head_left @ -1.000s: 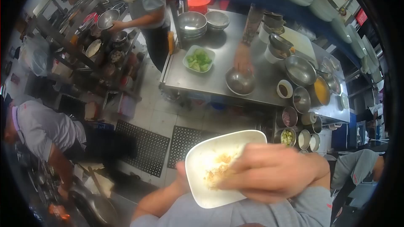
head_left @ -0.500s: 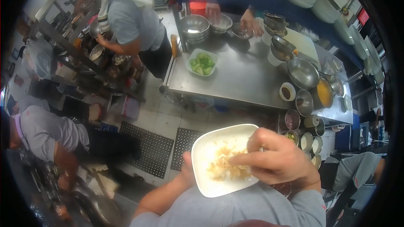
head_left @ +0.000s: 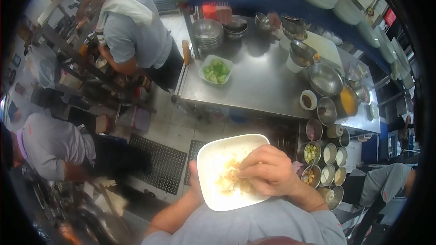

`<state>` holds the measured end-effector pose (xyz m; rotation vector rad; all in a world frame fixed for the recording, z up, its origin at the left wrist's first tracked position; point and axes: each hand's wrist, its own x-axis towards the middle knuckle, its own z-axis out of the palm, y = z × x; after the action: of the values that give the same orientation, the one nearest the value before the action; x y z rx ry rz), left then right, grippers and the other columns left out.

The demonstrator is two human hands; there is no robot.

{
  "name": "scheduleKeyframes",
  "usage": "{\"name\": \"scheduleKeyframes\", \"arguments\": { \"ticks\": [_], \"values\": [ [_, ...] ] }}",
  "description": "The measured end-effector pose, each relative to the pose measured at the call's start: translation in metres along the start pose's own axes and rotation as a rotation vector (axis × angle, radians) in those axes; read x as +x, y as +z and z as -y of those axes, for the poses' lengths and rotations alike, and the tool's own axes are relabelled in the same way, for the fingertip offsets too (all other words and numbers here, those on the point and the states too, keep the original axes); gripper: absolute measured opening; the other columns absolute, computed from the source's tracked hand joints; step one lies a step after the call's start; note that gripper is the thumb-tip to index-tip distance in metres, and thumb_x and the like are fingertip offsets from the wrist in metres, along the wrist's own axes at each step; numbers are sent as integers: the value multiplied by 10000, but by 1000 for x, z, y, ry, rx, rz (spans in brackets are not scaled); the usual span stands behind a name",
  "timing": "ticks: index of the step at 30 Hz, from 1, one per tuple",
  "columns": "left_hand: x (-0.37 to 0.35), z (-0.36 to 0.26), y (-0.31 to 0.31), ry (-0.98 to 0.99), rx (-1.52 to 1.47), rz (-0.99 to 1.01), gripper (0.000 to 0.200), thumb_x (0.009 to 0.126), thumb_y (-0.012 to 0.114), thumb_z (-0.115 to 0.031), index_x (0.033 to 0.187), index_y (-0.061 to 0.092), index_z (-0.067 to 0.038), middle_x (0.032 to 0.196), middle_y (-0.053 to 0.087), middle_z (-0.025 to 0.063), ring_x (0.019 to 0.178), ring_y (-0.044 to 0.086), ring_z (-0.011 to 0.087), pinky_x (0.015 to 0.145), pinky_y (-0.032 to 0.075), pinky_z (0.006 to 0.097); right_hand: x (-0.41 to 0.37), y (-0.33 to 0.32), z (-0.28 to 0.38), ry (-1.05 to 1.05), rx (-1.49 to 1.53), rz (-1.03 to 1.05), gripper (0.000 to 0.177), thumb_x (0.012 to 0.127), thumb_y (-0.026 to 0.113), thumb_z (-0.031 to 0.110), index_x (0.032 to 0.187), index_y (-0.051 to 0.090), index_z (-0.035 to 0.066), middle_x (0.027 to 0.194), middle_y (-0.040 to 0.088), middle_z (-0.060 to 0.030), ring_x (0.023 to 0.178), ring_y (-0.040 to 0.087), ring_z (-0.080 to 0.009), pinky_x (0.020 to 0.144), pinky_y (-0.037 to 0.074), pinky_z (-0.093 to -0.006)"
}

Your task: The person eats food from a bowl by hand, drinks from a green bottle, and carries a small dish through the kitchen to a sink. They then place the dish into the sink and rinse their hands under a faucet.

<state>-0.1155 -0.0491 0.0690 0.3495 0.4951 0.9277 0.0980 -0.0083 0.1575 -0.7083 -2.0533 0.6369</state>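
Observation:
Close to my chest is a white rounded-square dish (head_left: 210, 154) with a heap of pale, crumbly food (head_left: 230, 179), partly light brown, whose exact kind I cannot make out. My left hand (head_left: 195, 179) grips the dish's left side, most of its fingers hidden beneath. Over the dish's right rim reaches my right hand (head_left: 268, 170), fingers curled together and their tips in the food, pinching at it.
Ahead stands a steel table (head_left: 245, 93) with a tub of green vegetable pieces (head_left: 215, 70), stacked metal bowls (head_left: 208, 34) and a small sauce bowl (head_left: 308, 100). Several ingredient pots (head_left: 312, 153) sit at my right. Two co-workers (head_left: 131, 31) are at the left; another's hands show across the table.
My right hand has gone from a stretched index finger to fingers drawn together in the food. The dish has shifted slightly left. Across the table, a co-worker's hand has moved a metal bowl back.

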Motion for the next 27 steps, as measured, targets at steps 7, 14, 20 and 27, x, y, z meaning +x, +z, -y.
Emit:
{"name": "scheduleKeyframes", "arguments": {
  "ticks": [7,14,20,27],
  "values": [
    [5,11,-5,42,-26,41,1144,778,480,-875,1492,332,7,1453,475,183,1289,525,292,1044,487,418,-5,-2,0,-5,-11,-10,288,611,656,-77,857,717,61,869,699,-37,760,642,-206,662,489,-318],
    [3,11,0,51,-18,53,1136,787,478,-866,1492,328,12,1455,476,182,1295,524,295,1059,479,416,-9,-3,3,-1,-24,-11,272,616,657,-77,848,712,55,871,701,-47,773,652,-208,679,505,-325],
    [11,11,4,65,26,122,1133,794,520,-833,1514,290,11,1498,436,182,1332,492,307,1086,452,437,-15,-13,4,148,-30,-87,269,674,723,-19,930,720,64,924,695,-65,847,662,-265,760,547,-367],
    [32,25,-17,51,-78,166,1053,855,498,-779,1537,263,-13,1534,391,189,1377,443,341,1120,411,466,-31,-10,-7,228,-41,41,308,807,754,64,1114,734,74,912,692,-119,816,654,-270,750,538,-378]
  ]
}}
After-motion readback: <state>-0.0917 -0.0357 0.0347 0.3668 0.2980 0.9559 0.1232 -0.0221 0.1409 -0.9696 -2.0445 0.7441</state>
